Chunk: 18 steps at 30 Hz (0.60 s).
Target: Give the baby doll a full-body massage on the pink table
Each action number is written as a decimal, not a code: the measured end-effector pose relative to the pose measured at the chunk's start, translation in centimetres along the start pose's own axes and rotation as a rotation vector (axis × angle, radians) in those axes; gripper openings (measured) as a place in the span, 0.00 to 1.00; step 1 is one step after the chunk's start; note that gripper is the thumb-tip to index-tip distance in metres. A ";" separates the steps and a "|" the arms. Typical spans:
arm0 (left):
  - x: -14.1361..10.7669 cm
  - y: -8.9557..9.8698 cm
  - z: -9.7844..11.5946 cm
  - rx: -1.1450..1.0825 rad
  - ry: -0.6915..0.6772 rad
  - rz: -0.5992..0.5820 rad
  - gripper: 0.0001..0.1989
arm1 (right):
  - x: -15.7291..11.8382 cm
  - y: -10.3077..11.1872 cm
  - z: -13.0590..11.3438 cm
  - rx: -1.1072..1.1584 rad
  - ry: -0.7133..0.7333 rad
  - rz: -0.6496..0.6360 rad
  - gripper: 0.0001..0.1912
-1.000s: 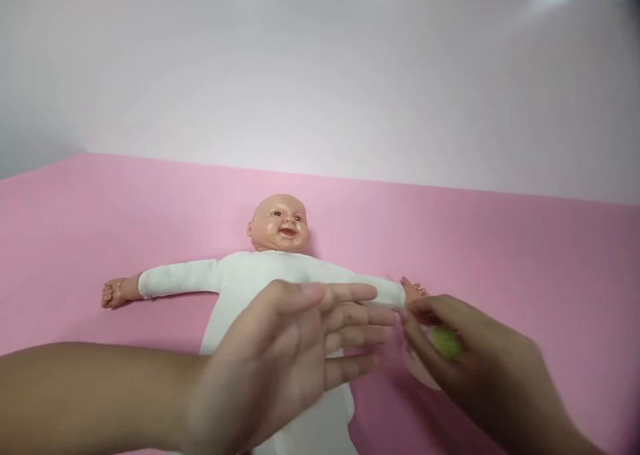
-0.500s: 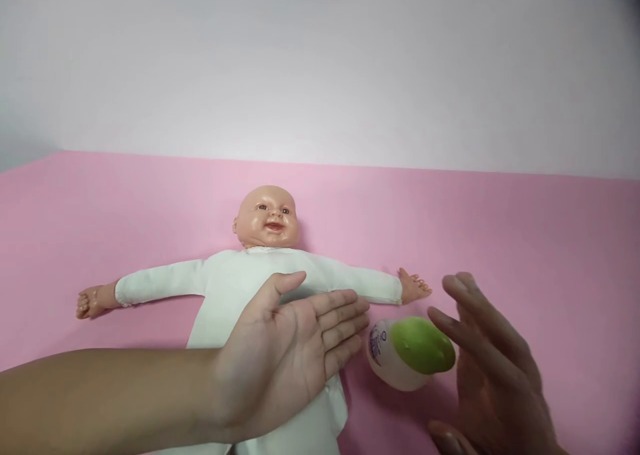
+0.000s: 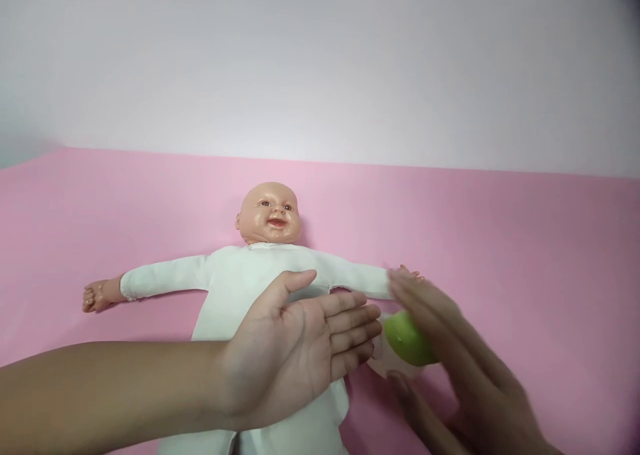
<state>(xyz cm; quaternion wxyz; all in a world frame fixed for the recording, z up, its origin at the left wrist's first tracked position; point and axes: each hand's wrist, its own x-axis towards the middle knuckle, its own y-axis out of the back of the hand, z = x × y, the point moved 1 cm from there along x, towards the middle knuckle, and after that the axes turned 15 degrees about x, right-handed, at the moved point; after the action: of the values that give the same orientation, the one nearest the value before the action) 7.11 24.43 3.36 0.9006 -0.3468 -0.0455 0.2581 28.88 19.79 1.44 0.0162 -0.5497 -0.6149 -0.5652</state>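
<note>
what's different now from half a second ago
The right hand has moved left, from beside the bottle to partly cover it; whether it grips is unclear. The left hand stays open, palm up, in front of the doll, which lies as before, arms spread.

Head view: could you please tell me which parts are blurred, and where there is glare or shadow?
In the head view, the right hand looks blurred, while the left hand is sharper; small highlights shine on the doll's head; a soft shadow lies beside it on the pink surface.
</note>
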 end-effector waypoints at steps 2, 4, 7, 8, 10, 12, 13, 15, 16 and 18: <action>0.0 0.0 0.0 0.002 -0.003 0.005 0.46 | 0.1 -0.2 0.1 0.002 0.025 -0.041 0.37; 0.1 0.0 0.0 -0.001 -0.007 0.009 0.46 | 0.1 -0.1 0.0 0.001 0.033 -0.058 0.35; 0.0 0.0 0.0 -0.010 -0.012 0.010 0.48 | -0.1 0.3 -0.1 -0.002 -0.012 0.004 0.34; 0.0 0.0 0.0 -0.013 -0.013 0.011 0.48 | -0.1 0.3 -0.1 -0.002 -0.016 0.021 0.34; 0.0 0.0 0.0 -0.018 -0.014 0.013 0.49 | -0.1 0.2 -0.1 -0.003 0.009 0.016 0.33; 0.0 0.0 0.0 -0.021 -0.018 0.015 0.49 | 0.0 0.0 0.1 -0.003 0.053 -0.036 0.31; 0.0 -0.1 0.1 -0.022 -0.020 0.017 0.48 | 0.1 -0.2 0.3 -0.003 0.064 -0.054 0.29; 0.0 -0.1 0.1 -0.022 -0.021 0.019 0.48 | 0.3 -0.3 0.6 -0.012 0.068 -0.064 0.24; 0.0 0.0 0.1 -0.021 -0.020 0.018 0.48 | 0.4 -0.4 0.9 -0.031 0.070 -0.051 0.23; 0.1 0.0 0.0 -0.017 -0.019 0.013 0.48 | 0.4 -0.2 1.8 -0.107 0.051 0.001 0.22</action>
<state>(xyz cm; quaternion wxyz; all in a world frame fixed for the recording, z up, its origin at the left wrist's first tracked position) 7.19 24.49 3.37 0.8955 -0.3523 -0.0543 0.2667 29.61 21.36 0.88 0.0029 -0.5353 -0.5831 -0.6111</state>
